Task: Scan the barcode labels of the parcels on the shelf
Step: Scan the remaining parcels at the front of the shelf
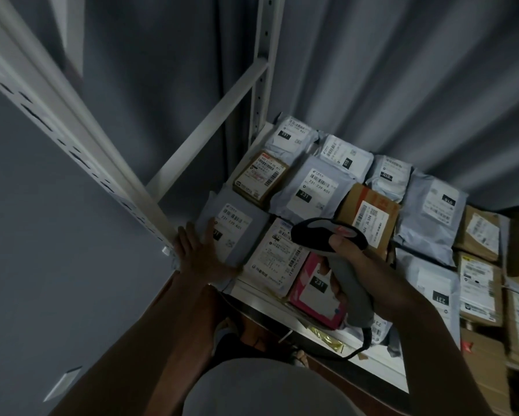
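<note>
Right hand point(361, 259) grips a grey scanner point(339, 253), thumb on top, its head over the parcels. Left hand point(201, 250) lies flat, fingers straight, on a grey bag point(237, 226) at the shelf's point(252, 291) front-left corner.

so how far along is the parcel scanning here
Nothing visibly marks any parcel as scanned, so what's done can't be told. In hand: the right hand grips the barcode scanner above the white-labelled parcel, while the left hand rests flat on the grey mailer. Left: the remaining parcels on the shelf.
</note>
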